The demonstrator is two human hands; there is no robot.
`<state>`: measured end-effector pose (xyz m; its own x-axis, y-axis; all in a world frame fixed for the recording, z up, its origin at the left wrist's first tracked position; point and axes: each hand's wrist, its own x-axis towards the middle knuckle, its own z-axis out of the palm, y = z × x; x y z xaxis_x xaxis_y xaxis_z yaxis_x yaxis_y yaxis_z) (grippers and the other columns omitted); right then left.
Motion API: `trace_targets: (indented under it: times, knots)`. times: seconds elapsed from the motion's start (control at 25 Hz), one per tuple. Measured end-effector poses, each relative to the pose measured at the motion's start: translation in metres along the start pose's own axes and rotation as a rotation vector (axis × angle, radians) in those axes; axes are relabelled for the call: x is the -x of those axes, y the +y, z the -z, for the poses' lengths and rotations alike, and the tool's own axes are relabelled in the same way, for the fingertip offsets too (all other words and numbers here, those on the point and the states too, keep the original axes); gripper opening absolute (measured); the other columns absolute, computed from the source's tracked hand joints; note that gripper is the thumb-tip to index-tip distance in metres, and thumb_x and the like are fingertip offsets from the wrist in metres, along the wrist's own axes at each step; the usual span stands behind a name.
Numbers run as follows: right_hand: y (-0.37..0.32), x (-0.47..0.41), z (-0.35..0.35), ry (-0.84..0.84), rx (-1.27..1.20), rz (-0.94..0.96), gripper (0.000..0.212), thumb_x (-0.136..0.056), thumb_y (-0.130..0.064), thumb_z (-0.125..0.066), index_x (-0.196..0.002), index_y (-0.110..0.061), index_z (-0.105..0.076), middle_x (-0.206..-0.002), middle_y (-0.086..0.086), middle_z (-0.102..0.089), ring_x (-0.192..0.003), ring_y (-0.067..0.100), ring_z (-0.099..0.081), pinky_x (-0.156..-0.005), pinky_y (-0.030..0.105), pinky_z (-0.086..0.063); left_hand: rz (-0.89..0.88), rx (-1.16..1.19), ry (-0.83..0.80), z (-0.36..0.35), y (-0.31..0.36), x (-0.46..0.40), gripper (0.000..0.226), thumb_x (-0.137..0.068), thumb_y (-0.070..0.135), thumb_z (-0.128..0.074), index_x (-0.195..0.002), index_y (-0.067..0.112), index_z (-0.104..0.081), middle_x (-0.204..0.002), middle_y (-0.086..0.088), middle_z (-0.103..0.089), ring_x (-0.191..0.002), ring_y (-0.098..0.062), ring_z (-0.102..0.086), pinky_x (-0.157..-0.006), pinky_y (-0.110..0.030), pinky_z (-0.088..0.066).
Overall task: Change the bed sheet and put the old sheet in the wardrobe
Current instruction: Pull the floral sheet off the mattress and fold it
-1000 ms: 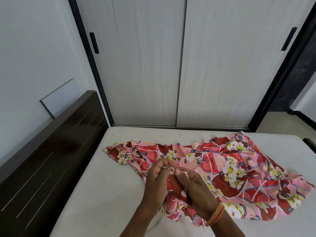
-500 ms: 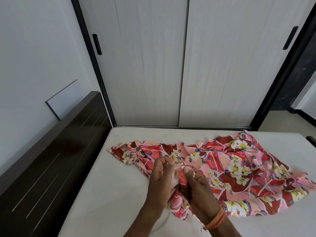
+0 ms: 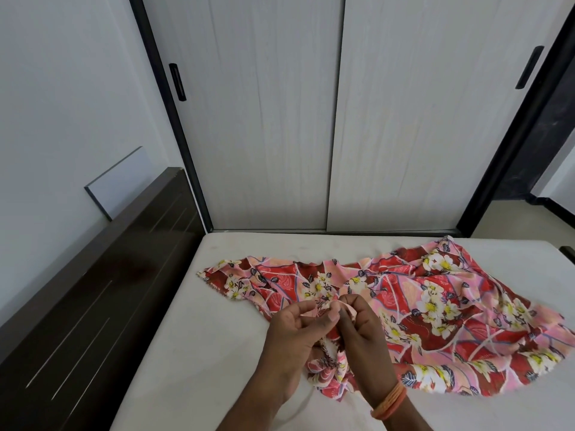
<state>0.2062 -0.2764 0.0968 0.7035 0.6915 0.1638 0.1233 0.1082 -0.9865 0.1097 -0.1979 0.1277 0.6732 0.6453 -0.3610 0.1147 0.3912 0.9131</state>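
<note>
A red and pink floral bed sheet (image 3: 435,309) lies crumpled across the bare white mattress (image 3: 193,353). My left hand (image 3: 292,334) and my right hand (image 3: 364,337) are close together over its near edge. Both pinch a small fold of the sheet's hem between thumb and fingers, lifted slightly off the mattress. Behind the bed stands the wardrobe (image 3: 270,119) with two pale sliding doors, both closed, each with a black handle.
A dark wooden headboard (image 3: 93,306) runs along the left of the bed. A white panel (image 3: 121,178) leans on the wall behind it. An open doorway and floor (image 3: 522,219) show at the right. Orange bangles ring my right wrist.
My hands shifted slightly right along the sheet's edge and still pinch the hem. The cloth bunched under them has loosened. The view tilted a little to the left.
</note>
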Motion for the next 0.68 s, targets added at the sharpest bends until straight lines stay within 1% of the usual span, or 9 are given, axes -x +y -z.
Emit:
trace_targets:
  times: [0.08,0.16,0.24,0.32,0.4,0.44,0.52,0.6,0.68]
  knots:
    - [0.002,0.0,0.005,0.009,0.005,0.028,0.045,-0.084,-0.065,-0.054,-0.088,-0.02,-0.058,-0.078,0.017,-0.059,-0.073,0.041,-0.057,-0.065,0.056,-0.052,0.034,0.046,-0.026,-0.006,0.0,0.0,0.038,-0.074,0.02,-0.08,-0.108,0.006,-0.072,-0.099,-0.011,-0.076,-0.094,-0.023,-0.073,-0.078,-0.038,-0.06]
    - [0.003,-0.003,0.012,-0.002,-0.014,0.01,0.035,-0.091,-0.052,-0.055,-0.09,-0.017,-0.059,-0.076,0.015,-0.06,-0.07,0.037,-0.057,-0.062,0.049,-0.053,0.03,0.078,0.002,-0.013,0.002,-0.003,0.02,-0.079,0.01,-0.076,-0.097,0.003,-0.075,-0.094,-0.013,-0.076,-0.088,-0.024,-0.074,-0.068,-0.035,-0.059]
    - [0.003,-0.008,0.024,-0.036,-0.035,-0.029,0.024,-0.097,-0.035,-0.056,-0.092,-0.012,-0.06,-0.069,0.003,-0.059,-0.059,0.017,-0.054,-0.054,0.03,-0.048,-0.014,0.077,0.064,-0.023,0.003,-0.008,0.01,-0.081,0.006,-0.075,-0.091,0.004,-0.075,-0.091,-0.013,-0.076,-0.088,-0.025,-0.074,-0.071,-0.04,-0.061]
    - [0.004,-0.016,0.041,-0.074,-0.006,-0.088,0.015,-0.097,-0.024,-0.055,-0.094,-0.01,-0.06,-0.061,-0.005,-0.055,-0.053,0.006,-0.049,-0.052,0.021,-0.044,-0.086,-0.014,0.143,-0.035,0.0,-0.015,0.006,-0.083,0.01,-0.076,-0.088,0.009,-0.075,-0.088,-0.008,-0.077,-0.09,-0.024,-0.074,-0.078,-0.045,-0.061]
    - [0.006,-0.022,0.062,-0.085,0.048,-0.154,0.009,-0.095,-0.021,-0.06,-0.101,-0.015,-0.058,-0.058,-0.002,-0.056,-0.054,0.009,-0.054,-0.055,0.021,-0.049,-0.15,-0.114,0.201,-0.048,-0.006,-0.022,0.002,-0.084,0.015,-0.076,-0.085,0.017,-0.075,-0.084,-0.003,-0.076,-0.086,-0.023,-0.073,-0.078,-0.045,-0.061]
    - [0.008,-0.025,0.075,-0.085,0.09,-0.181,0.011,-0.093,-0.021,-0.062,-0.102,-0.017,-0.056,-0.058,0.001,-0.057,-0.054,0.012,-0.057,-0.056,0.023,-0.052,-0.176,-0.152,0.206,-0.057,-0.01,-0.025,0.003,-0.085,0.019,-0.075,-0.083,0.02,-0.075,-0.084,-0.002,-0.076,-0.085,-0.024,-0.073,-0.078,-0.046,-0.061]
    - [0.006,-0.028,0.101,-0.132,0.207,-0.199,0.006,-0.093,-0.019,-0.063,-0.096,-0.016,-0.06,-0.06,0.002,-0.06,-0.055,0.011,-0.06,-0.059,0.026,-0.056,-0.224,-0.236,0.203,-0.075,-0.017,-0.028,0.005,-0.088,0.024,-0.072,-0.083,0.025,-0.074,-0.084,0.004,-0.075,-0.084,-0.018,-0.072,-0.08,-0.044,-0.06]
    - [0.002,-0.027,0.127,-0.242,0.368,-0.156,0.012,-0.093,-0.019,-0.062,-0.082,-0.017,-0.064,-0.066,0.0,-0.065,-0.058,0.008,-0.062,-0.061,0.027,-0.055,-0.276,-0.319,0.191,-0.096,-0.024,-0.027,0.01,-0.092,0.024,-0.066,-0.084,0.025,-0.07,-0.081,0.014,-0.072,-0.08,-0.006,-0.068,-0.078,-0.03,-0.058]
    - [0.0,-0.023,0.145,-0.319,0.344,-0.176,0.019,-0.088,-0.034,-0.062,-0.077,-0.02,-0.067,-0.072,0.0,-0.065,-0.066,0.012,-0.063,-0.066,0.029,-0.052,-0.299,-0.371,0.171,-0.114,-0.031,-0.022,0.012,-0.096,0.023,-0.06,-0.085,0.023,-0.065,-0.077,0.014,-0.069,-0.074,-0.004,-0.065,-0.068,-0.019,-0.053]
